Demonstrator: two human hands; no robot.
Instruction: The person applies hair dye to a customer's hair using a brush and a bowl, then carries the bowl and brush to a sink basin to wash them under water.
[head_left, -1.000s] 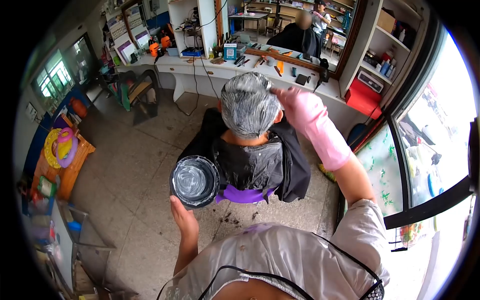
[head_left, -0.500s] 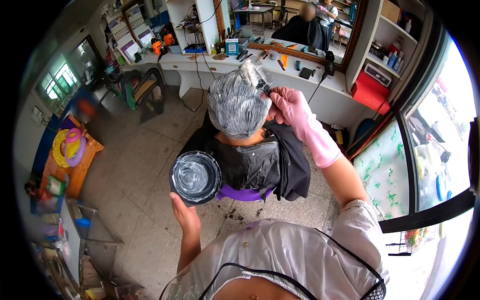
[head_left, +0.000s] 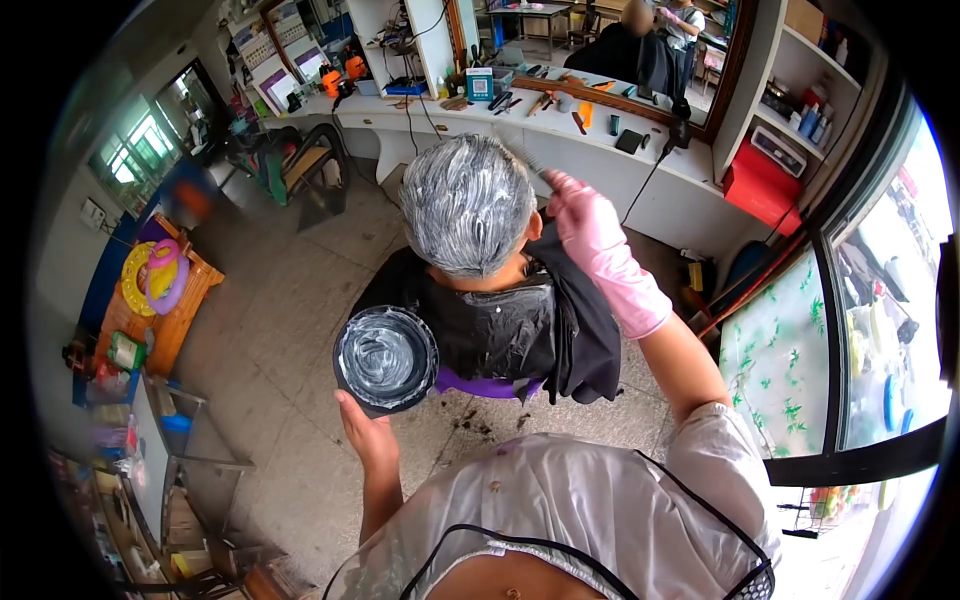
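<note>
One grey floor [head_left: 290, 300] spread across the scene, reaching back to a long white counter [head_left: 685, 175] on the far side. Above the counter stood a framed mirror [head_left: 545, 45], which reflected a caped sitter and a standing figure. To the right was a window panel [head_left: 770, 350] printed with green leaves.

At the centre, facing the far side, was a seated person [head_left: 485, 282] wrapped in a black cape [head_left: 590, 350], with a strip of purple [head_left: 490, 387] showing beneath its near edge. The hair [head_left: 468, 205] was coated all over in streaky white cream. On the far right, a red box [head_left: 763, 188] sat below the shelves.

The right hand [head_left: 585, 220], in a pink glove, was raised just right of the head, its fingers bunched together and clamped on a toothed tool [head_left: 527, 155]. That tool was blurred and lay beyond the fingertips, close to the hair. The left hand [head_left: 367, 428], bare, supported a dark bowl [head_left: 372, 402] left of the cape, with white cream smeared inside. Its thumb lay against the bowl's near left side; I could not tell how the other fingers stood, since the bowl hid them. Small dark clumps [head_left: 478, 422] dotted the floor nearby.
</note>
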